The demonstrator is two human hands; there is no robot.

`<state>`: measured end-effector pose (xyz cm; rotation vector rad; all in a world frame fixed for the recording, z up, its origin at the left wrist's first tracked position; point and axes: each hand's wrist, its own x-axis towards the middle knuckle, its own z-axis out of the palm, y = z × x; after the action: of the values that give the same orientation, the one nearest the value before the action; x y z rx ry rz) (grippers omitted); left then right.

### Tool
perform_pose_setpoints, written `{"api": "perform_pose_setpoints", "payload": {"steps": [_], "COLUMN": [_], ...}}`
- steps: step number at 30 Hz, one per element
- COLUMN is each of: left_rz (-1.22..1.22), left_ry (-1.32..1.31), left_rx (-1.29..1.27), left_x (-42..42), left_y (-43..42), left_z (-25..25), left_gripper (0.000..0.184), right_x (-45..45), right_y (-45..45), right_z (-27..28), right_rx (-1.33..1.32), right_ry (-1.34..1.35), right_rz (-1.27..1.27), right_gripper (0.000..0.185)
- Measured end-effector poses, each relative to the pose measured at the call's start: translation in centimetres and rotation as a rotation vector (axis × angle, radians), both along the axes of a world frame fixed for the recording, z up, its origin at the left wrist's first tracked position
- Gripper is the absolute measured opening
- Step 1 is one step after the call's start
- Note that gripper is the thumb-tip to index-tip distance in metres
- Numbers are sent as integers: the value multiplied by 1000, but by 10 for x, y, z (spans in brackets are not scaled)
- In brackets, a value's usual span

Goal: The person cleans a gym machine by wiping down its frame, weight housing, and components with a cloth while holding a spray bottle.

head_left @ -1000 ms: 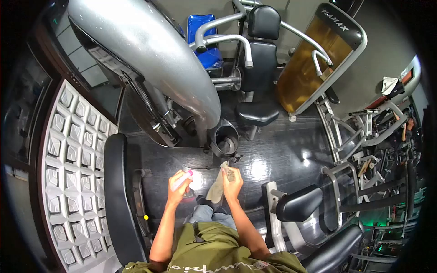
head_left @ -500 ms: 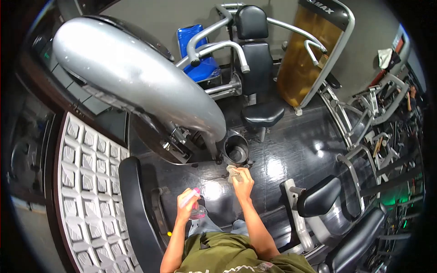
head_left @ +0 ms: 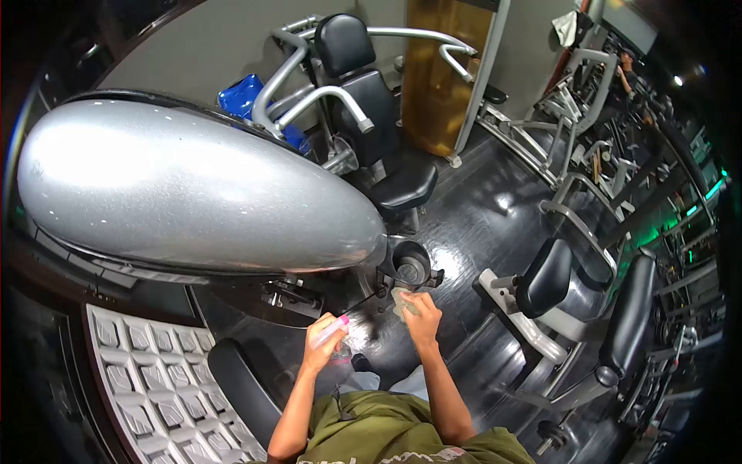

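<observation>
My left hand (head_left: 323, 344) is wrapped round the neck of a clear spray bottle (head_left: 341, 356) with a pink and white nozzle. A light, greenish-beige cloth (head_left: 402, 302) is bunched in my right hand (head_left: 423, 319). Just beyond the cloth is the round black cup holder (head_left: 410, 263) at the lower end of the large silver machine arm (head_left: 201, 185). Whether the cloth touches the holder, I cannot tell.
Beyond the silver arm stands a machine with a black seat (head_left: 398, 185) and grey handles. A blue seat (head_left: 241, 96) is behind it. Padded machines (head_left: 546, 278) stand at the right, a white patterned panel (head_left: 166, 379) at the lower left. A person (head_left: 627, 73) is far off.
The view has swung, and the silver arm now lies more level and larger across the left. My right hand has bunched up the cloth, which hung down earlier, and is nearer the cup holder.
</observation>
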<state>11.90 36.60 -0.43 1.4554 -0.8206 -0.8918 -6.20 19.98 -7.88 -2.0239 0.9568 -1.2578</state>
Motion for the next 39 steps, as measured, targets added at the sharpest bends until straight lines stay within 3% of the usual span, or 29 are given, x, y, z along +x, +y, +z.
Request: {"api": "perform_pose_setpoints", "payload": {"steps": [4, 9, 12, 14, 20, 23, 32, 35, 39], "left_rz": [-57, -112, -117, -116, -101, -96, -77, -80, -81], "left_ry": [23, 32, 53, 69, 108, 101, 105, 82, 123], "left_rx": [36, 13, 22, 28, 56, 36, 35, 33, 17], "left_x": [16, 31, 31, 30, 26, 27, 22, 21, 18], "left_y": [2, 4, 5, 6, 15, 18, 25, 23, 22], "left_z": [0, -11, -3, -5, -5, -10, -10, -9, -11], "left_gripper": [20, 14, 15, 15, 16, 17, 17, 18, 16], "right_x": [20, 29, 23, 24, 50, 55, 49, 48, 46], "right_y": [4, 6, 12, 10, 11, 10, 20, 20, 24], "right_z": [57, 22, -5, -8, 58, 39, -13, -12, 34], "right_rx": [-129, -212, -7, -38, -198, -229, -116, 18, 75], "right_ry": [-42, -47, 79, 88, 14, -32, 195, 241, 66], "right_rz": [-52, -113, -94, -85, -101, -129, -183, -142, -130], "right_gripper": [44, 41, 41, 41, 36, 34, 31, 36, 21]}}
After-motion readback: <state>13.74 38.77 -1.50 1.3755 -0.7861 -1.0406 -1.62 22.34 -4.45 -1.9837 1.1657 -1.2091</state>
